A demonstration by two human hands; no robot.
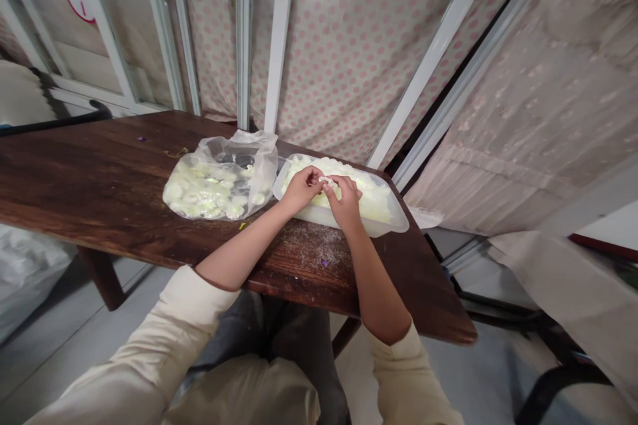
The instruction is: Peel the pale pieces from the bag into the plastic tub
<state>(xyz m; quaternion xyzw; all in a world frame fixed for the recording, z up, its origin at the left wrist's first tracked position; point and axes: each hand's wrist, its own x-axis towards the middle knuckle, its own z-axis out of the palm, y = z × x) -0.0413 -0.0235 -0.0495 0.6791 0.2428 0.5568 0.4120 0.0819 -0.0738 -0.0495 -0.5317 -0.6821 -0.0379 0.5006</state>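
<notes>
Pale scrap (pixel 326 181) pinched between the fingertips of both hands; too small to tell what it is. Left hand (pixel 302 189) and right hand (pixel 346 202) are both closed on it, directly above a translucent plastic tub (pixel 319 214). Whether the palms touch the tub's rim: cannot tell. Tub holds a heap of pale yellow-white mass (pixel 349 176). Just left of the tub sits a clear plastic bag (pixel 252 149) of pale green-white slices (pixel 204 192). Both are on a dark wood table (pixel 100 172), with white specks (pixel 304 246) in front of the tub and a small purple bit (pixel 325 263) among them. Cream sleeves (pixel 149 339) end at mid-forearm. Pink polka-dot fabric (pixel 349 60) hangs behind the table.
</notes>
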